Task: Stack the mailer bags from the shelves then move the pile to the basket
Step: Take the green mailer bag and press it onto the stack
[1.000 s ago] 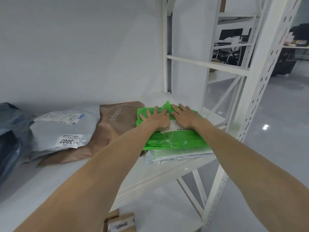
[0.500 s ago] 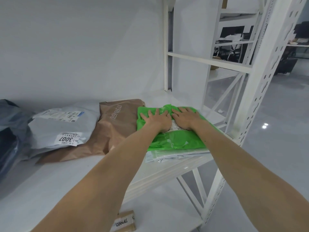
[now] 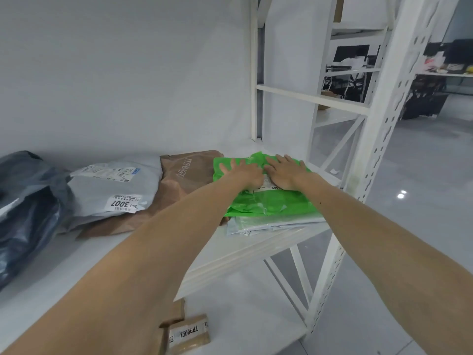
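Both hands press flat on the green mailer bag on the white shelf.

The left hand (image 3: 243, 173) and the right hand (image 3: 284, 172) lie side by side on the green mailer bag (image 3: 268, 204), fingers straight and spread, holding nothing. This bag is the top of a small pile at the right end of the shelf (image 3: 230, 248); a clear mailer bag (image 3: 266, 224) shows under it. Just beside the pile, to the left, lies a brown paper mailer (image 3: 183, 181), with a grey mailer labelled 3007 (image 3: 115, 190) partly over it, then a dark plastic bag (image 3: 28, 201). A cardboard box (image 3: 188, 334) lies on the lower shelf.
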